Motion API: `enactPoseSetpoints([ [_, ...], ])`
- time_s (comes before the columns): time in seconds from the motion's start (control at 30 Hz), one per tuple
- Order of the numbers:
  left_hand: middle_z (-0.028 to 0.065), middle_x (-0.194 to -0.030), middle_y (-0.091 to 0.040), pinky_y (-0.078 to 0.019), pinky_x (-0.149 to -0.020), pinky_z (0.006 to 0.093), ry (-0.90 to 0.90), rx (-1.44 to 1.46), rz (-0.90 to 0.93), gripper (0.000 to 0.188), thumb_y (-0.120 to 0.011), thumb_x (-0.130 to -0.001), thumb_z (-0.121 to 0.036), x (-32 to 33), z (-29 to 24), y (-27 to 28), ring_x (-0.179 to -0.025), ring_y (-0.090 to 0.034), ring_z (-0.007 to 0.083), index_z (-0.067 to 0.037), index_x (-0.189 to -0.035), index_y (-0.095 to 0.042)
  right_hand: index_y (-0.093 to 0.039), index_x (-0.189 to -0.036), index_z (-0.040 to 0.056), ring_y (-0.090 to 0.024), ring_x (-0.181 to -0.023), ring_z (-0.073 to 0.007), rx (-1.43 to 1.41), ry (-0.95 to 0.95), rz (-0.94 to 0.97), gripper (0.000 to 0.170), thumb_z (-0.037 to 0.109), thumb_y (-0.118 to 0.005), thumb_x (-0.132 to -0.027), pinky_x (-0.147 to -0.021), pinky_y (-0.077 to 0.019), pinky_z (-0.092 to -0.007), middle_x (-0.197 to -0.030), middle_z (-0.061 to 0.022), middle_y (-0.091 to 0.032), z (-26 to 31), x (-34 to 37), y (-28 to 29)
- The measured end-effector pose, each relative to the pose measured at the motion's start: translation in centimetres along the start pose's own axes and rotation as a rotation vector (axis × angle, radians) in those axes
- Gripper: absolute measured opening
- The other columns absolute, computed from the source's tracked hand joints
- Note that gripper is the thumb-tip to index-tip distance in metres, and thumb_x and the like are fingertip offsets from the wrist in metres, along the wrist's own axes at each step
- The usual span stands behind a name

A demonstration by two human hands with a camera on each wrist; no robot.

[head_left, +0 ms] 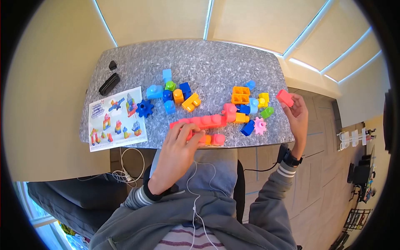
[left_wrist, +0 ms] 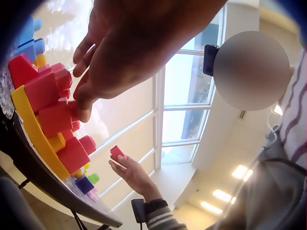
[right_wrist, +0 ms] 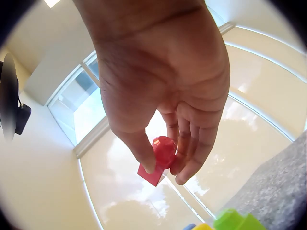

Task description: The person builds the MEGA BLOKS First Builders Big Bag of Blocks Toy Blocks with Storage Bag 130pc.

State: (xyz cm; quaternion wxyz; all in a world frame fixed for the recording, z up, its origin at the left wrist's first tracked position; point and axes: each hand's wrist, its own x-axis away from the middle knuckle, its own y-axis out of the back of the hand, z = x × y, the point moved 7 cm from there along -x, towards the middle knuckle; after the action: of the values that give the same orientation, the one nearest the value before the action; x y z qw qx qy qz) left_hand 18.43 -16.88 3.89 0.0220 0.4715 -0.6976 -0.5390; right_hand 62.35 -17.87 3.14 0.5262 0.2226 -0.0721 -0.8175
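Note:
My right hand (head_left: pixel 296 114) is raised past the table's right edge. It pinches a red toy block (right_wrist: pixel 164 152) between thumb and fingertips; a rounded stud shows on the block. My left hand (head_left: pixel 177 146) rests at the table's front edge, over a built row of red blocks (head_left: pixel 210 121). In the left wrist view its fingers are loosely bent, the thumb tip right at a stud of a red block (left_wrist: pixel 55 117). Those red blocks sit along a long yellow piece (left_wrist: pixel 36 129). The hand covers part of the row in the head view.
Loose blue, green and orange blocks (head_left: pixel 178 96) lie mid-table. More blocks surround an orange block (head_left: pixel 240 98) at the right, near a pink gear (head_left: pixel 259 126). A blue gear (head_left: pixel 145 108) lies beside a picture sheet (head_left: pixel 93 121). A black case (head_left: pixel 109 84) is at the back left.

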Motion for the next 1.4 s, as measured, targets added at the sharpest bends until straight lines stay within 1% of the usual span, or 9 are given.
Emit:
enactPoseSetpoints([
  [0.2,0.0087,-0.120,-0.072,-0.0547,-0.103,0.0476,0.032,0.003,0.016,0.045,-0.075,-0.084,0.002,0.0,0.2,-0.1,-0.121,-0.068,0.0327,-0.003,-0.129,-0.082,-0.064,-0.150,-0.0060,-0.074,-0.129,-0.0177,-0.090,-0.014,0.103,0.042,0.002,-0.079,-0.112,-0.111,-0.0593,-0.0338,-0.136,-0.0127,-0.078,5.4,1.9,-3.1],
  [0.3,0.0055,-0.114,-0.078,-0.0536,-0.099,0.0460,0.077,0.001,-0.028,0.039,-0.083,-0.087,0.000,0.2,0.6,-0.4,-0.118,-0.072,0.0312,-0.007,-0.125,-0.087,-0.066,-0.149,-0.0060,-0.074,-0.127,-0.0181,-0.081,0.000,0.147,0.040,0.003,-0.078,-0.112,-0.109,-0.0593,-0.0342,-0.135,-0.0124,-0.079,6.7,3.3,-4.6],
  [0.47,0.0051,-0.114,-0.081,-0.0527,-0.101,0.0464,0.027,-0.096,-0.100,0.040,-0.083,-0.088,-0.001,0.7,0.5,-0.5,-0.119,-0.074,0.0282,-0.008,-0.127,-0.087,-0.070,-0.144,-0.0032,-0.077,-0.118,-0.0190,-0.039,-0.011,0.249,0.042,0.002,-0.084,-0.105,-0.106,-0.0602,-0.0360,-0.131,-0.0124,-0.081,9.3,6.1,-7.7],
  [0.57,0.0043,-0.115,-0.082,-0.0526,-0.101,0.0464,0.055,-0.133,-0.075,0.041,-0.082,-0.088,-0.001,0.9,0.7,-0.5,-0.119,-0.074,0.0276,-0.009,-0.128,-0.087,-0.076,-0.135,-0.0012,-0.081,-0.114,-0.0263,0.160,0.140,0.390,0.045,0.007,-0.094,-0.094,-0.104,-0.0611,-0.0400,-0.128,-0.0166,-0.083,11.9,7.6,-9.8],
  [0.7,0.0037,-0.120,-0.081,-0.0532,-0.103,0.0475,0.045,-0.161,-0.078,0.043,-0.080,-0.087,-0.001,1.2,1.0,-0.9,-0.123,-0.072,0.0308,-0.010,-0.129,-0.086,-0.079,-0.134,0.0011,-0.081,-0.120,-0.0362,0.085,0.242,0.532,0.049,0.009,-0.099,-0.089,-0.106,-0.0618,-0.0441,-0.131,-0.0172,-0.083,13.7,8.6,-13.0],
  [0.9,0.0076,-0.140,-0.070,-0.0543,-0.105,0.0498,0.041,-0.224,-0.075,0.042,-0.081,-0.088,-0.009,1.4,0.7,-0.6,-0.131,-0.066,0.0357,-0.011,-0.130,-0.084,-0.079,-0.135,0.0016,-0.081,-0.116,-0.0387,0.102,0.274,0.537,0.051,0.008,-0.098,-0.089,-0.104,-0.0626,-0.0432,-0.131,-0.0178,-0.083,13.9,9.1,-14.5],
  [1.17,0.0075,-0.139,-0.070,-0.0570,-0.104,0.0528,0.135,-0.099,-0.043,0.050,-0.091,-0.092,-0.020,1.1,1.2,0.5,-0.127,-0.067,0.0353,-0.010,-0.139,-0.079,-0.079,-0.131,0.0017,-0.081,-0.112,-0.0351,0.128,0.062,0.498,0.048,0.004,-0.099,-0.087,-0.099,-0.0629,-0.0417,-0.126,-0.0165,-0.082,12.8,10.1,-15.9],
  [1.27,0.0087,-0.134,-0.069,-0.0594,-0.102,0.0504,0.141,0.003,-0.011,0.050,-0.091,-0.091,-0.017,1.7,2.2,-0.5,-0.122,-0.069,0.0343,-0.008,-0.139,-0.078,-0.081,-0.132,0.0046,-0.079,-0.114,-0.0376,0.215,0.227,0.476,0.048,0.003,-0.097,-0.087,-0.099,-0.0629,-0.0441,-0.127,-0.0150,-0.080,14.4,9.7,-17.9],
  [1.4,0.0100,-0.128,-0.068,-0.0619,-0.098,0.0484,0.167,0.068,0.005,0.047,-0.091,-0.090,-0.011,1.6,2.2,-0.2,-0.116,-0.070,0.0345,-0.007,-0.135,-0.078,-0.083,-0.131,0.0063,-0.075,-0.119,-0.0386,0.290,0.251,0.477,0.047,-0.002,-0.092,-0.085,-0.102,-0.0615,-0.0482,-0.131,-0.0151,-0.074,14.6,9.9,-19.9],
])
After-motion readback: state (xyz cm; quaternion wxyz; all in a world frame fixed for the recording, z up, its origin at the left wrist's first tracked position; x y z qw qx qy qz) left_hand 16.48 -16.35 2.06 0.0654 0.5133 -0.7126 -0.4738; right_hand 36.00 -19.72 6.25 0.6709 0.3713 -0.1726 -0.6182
